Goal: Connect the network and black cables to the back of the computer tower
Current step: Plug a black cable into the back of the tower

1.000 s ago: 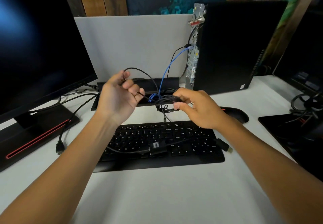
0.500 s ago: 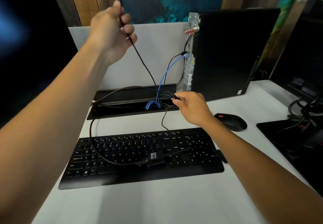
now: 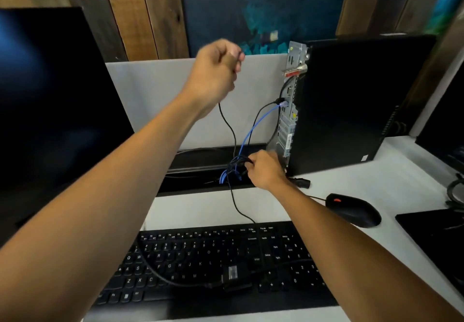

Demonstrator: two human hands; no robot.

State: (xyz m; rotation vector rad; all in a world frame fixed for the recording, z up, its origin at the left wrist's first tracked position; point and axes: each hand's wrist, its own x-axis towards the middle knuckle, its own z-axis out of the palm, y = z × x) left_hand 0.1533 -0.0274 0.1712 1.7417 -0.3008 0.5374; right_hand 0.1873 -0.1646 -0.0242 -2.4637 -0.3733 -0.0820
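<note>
The black computer tower [image 3: 351, 100] stands at the back right with its metal rear panel [image 3: 288, 110] facing left. A blue network cable [image 3: 253, 128] is plugged into that panel, and a black cable sits in a port just above it. My left hand [image 3: 216, 70] is raised left of the tower and grips a thin black cable [image 3: 229, 125] that hangs down to the desk slot. My right hand [image 3: 263, 169] is low beside the tower's base and holds a bundle of black cable loops [image 3: 238, 164] over the slot.
A black keyboard [image 3: 216, 259] lies in front with a cable and adapter [image 3: 234, 275] draped across it. A black mouse [image 3: 354, 208] sits to the right. A large monitor [image 3: 50, 100] stands at left, a cable slot [image 3: 200, 168] runs behind the keyboard, and another monitor's base [image 3: 437, 236] is at far right.
My left hand rose from desk level, pulling the thin black cable up, then moved right toward the tower. My right hand stayed on the cable bundle and shifted toward the tower's base.
</note>
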